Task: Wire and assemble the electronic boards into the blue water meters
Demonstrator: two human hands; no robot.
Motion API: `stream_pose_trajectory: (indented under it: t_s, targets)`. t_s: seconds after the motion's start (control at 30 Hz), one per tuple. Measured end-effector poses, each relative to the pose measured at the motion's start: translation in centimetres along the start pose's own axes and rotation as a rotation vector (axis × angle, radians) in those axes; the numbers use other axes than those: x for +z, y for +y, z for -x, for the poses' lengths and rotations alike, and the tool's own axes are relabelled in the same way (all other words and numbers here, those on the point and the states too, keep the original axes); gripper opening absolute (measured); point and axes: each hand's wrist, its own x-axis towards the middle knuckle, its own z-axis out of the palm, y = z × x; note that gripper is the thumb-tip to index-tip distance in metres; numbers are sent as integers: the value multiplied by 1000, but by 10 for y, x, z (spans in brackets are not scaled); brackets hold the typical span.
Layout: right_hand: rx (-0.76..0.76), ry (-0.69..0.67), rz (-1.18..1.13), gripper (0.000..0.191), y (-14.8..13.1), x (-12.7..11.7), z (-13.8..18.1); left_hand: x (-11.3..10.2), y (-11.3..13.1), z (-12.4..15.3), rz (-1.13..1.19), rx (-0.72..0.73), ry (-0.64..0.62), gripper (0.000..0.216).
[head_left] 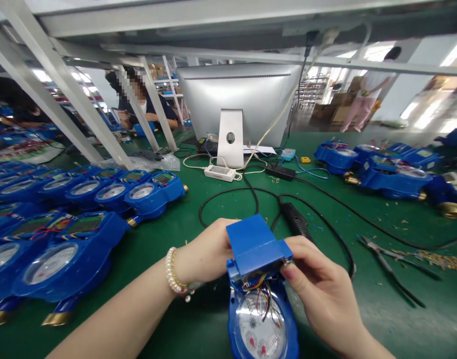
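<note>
Right now, from where I stand, the worker has a blue meter [260, 326] directly on the near side of the silver monitor [235, 94], its round dial facing up and its blue cover [254, 244] raised on the end toward that monitor. Thin coloured wires [265, 299] spill from beneath the cover and over the dial. The left hand [209, 252], a beaded bracelet [176, 274] at its wrist, is up against the cover's left edge; its fingers go out of sight behind it, so I cannot tell how far they are closed. The right hand [321, 286] is nearly closed, thumb and fingers pinching the cover's right corner. Between the meter and the monitor, black cable [230, 191] loops over the green bench [179, 219], and a black handle [295, 219] lies just beyond the right hand. A white power brick [220, 173] sits at the monitor's foot. More blue meters [82, 224] stand in rows to the monitor's left, with another group [387, 177] to its right. Nearer than that group, also right of the monitor, dark-handled pliers [380, 252] lie splayed beside scattered small brass-coloured pieces [443, 259]. Past the monitor's left side sits a person in a dark top [163, 112].
</note>
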Motion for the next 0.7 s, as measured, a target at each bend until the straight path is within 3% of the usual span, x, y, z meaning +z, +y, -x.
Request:
stream_pose_trajectory:
  t_s: [0.13, 0.3, 0.4, 0.53, 0.7]
  targets:
    - [-11, -16, 16, 16, 0, -1, 1, 1, -2, -1, -131, 67, 15, 25]
    - [8, -16, 6, 11, 2, -2, 1, -5, -3, 0, -289, 133, -26, 9]
    - [24, -43, -6, 11, 2, -3, 1, -9, -1, -2, -179, 102, -82, 9]
    - [16, -60, 7, 15, 1, -6, 2, -16, 5, -11, -6, 74, -259, 15]
    - [10, -60, 31, 14, 4, -7, 2, -22, 6, -19, -77, 126, -246, 17]
